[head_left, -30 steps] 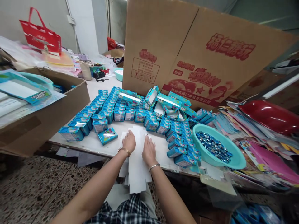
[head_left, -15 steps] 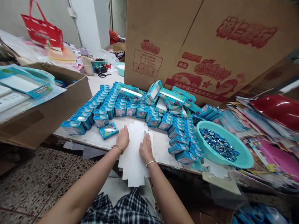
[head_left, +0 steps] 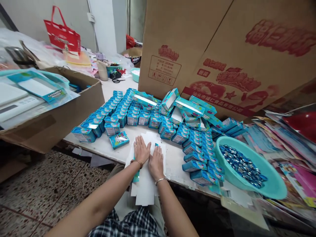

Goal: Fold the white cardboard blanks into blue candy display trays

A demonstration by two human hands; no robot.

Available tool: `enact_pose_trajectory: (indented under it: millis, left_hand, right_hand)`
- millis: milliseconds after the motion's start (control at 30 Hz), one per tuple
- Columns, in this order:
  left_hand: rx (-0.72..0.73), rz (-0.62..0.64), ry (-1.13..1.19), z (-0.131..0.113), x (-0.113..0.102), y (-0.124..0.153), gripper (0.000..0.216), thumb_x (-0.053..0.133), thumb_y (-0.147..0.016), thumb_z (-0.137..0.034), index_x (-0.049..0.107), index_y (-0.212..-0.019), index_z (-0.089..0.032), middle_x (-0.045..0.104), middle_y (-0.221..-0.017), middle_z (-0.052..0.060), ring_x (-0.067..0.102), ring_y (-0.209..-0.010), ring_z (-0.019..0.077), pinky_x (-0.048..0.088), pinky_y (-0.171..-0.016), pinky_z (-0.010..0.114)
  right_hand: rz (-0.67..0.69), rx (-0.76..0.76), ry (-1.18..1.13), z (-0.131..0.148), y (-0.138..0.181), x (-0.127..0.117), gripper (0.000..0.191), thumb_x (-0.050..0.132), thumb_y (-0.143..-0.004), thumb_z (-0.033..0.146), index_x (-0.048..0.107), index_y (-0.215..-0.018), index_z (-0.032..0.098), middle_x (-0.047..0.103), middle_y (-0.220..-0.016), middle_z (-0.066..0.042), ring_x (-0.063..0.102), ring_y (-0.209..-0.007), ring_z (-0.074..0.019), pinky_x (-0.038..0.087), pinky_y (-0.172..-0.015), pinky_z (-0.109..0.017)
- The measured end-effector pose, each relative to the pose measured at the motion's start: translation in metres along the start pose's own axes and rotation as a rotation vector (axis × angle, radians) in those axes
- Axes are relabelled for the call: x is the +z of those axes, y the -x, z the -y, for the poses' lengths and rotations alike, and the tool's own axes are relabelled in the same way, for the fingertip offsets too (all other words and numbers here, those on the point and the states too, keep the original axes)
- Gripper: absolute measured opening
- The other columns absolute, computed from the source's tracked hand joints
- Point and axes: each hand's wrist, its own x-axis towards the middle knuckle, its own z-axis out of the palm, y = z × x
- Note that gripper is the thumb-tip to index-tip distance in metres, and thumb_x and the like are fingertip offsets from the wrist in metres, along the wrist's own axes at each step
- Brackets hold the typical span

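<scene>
A flat carton blank [head_left: 145,189] lies white side up across the table's front edge, its lower end sticking out over my lap. My left hand [head_left: 141,149] presses flat on its left part, where a blue printed flap shows folded inward. Flat on the right part rests my right hand [head_left: 156,161], fingers stretched forward; a small blue patch shows just past its fingertips. Neither hand grips anything. Left of the blank a blue packet [head_left: 119,140] lies on its side, apart from my hands.
Rows of blue boxes [head_left: 98,118] stand on the left and behind, more boxes [head_left: 195,158] on the right. Long windowed cartons [head_left: 189,106] are heaped before a big cardboard box [head_left: 197,49]. A turquoise basin [head_left: 276,187] holds foil-wrapped pieces. An open carton [head_left: 86,103] stands left.
My left hand has moved inward from the blank's left edge onto it, and the left flap is now folded over with its blue side showing. The view has shifted slightly left.
</scene>
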Motion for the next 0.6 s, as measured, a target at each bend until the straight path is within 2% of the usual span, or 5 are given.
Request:
enact_pose_trajectory:
  millis: [133,267,333,433,600]
  left_hand:
    - [-0.180,0.118,0.419,0.017,-0.033,-0.012,0.070,0.037,-0.088,-0.054,0.030,-0.140,-0.008,0.030,-0.148,0.021,0.023,-0.139,0.0283,0.021,-0.112,0.043]
    - [-0.213,0.197,0.731,0.048,-0.064,0.009,0.074,0.046,-0.084,-0.057,0.027,-0.142,-0.014,0.029,-0.149,0.018,0.033,-0.135,0.0269,0.030,-0.108,0.040]
    - [-0.140,0.212,0.630,0.054,-0.065,0.034,0.079,0.049,-0.083,-0.056,0.021,-0.144,-0.015,0.022,-0.152,0.017,0.024,-0.139,0.0272,0.023,-0.112,0.043]
    - [-0.007,0.131,0.285,0.043,-0.053,0.067,0.083,0.044,-0.085,-0.054,0.008,-0.147,-0.011,0.009,-0.154,0.019,0.005,-0.142,0.0279,0.011,-0.113,0.050]
    - [0.127,0.027,-0.047,0.022,-0.039,0.080,0.085,0.047,-0.083,-0.052,0.011,-0.145,-0.007,0.008,-0.152,0.024,0.000,-0.141,0.0335,0.010,-0.110,0.059]
  right_hand:
    - [-0.078,-0.002,-0.072,-0.018,-0.006,-0.023,0.054,0.039,-0.088,0.030,0.038,-0.137,0.009,0.046,-0.135,-0.017,0.041,-0.125,-0.0248,0.032,-0.102,-0.036]
    - [0.016,0.155,-0.123,-0.037,-0.013,-0.044,0.041,0.048,-0.081,0.029,0.053,-0.120,0.016,0.065,-0.101,-0.009,0.061,-0.091,-0.0221,0.045,-0.080,-0.030]
    - [0.014,0.171,-0.115,-0.035,-0.013,-0.044,0.040,0.047,-0.081,0.026,0.054,-0.120,0.016,0.066,-0.098,-0.008,0.061,-0.090,-0.0219,0.044,-0.079,-0.029]
    - [-0.066,0.110,-0.054,-0.018,-0.009,-0.035,0.046,0.039,-0.083,0.016,0.049,-0.128,0.014,0.061,-0.113,-0.011,0.058,-0.102,-0.0226,0.042,-0.086,-0.029]
    - [-0.089,0.082,0.043,-0.001,-0.004,-0.027,0.059,0.036,-0.083,0.012,0.031,-0.142,0.013,0.053,-0.124,-0.016,0.060,-0.099,-0.0242,0.043,-0.082,-0.032]
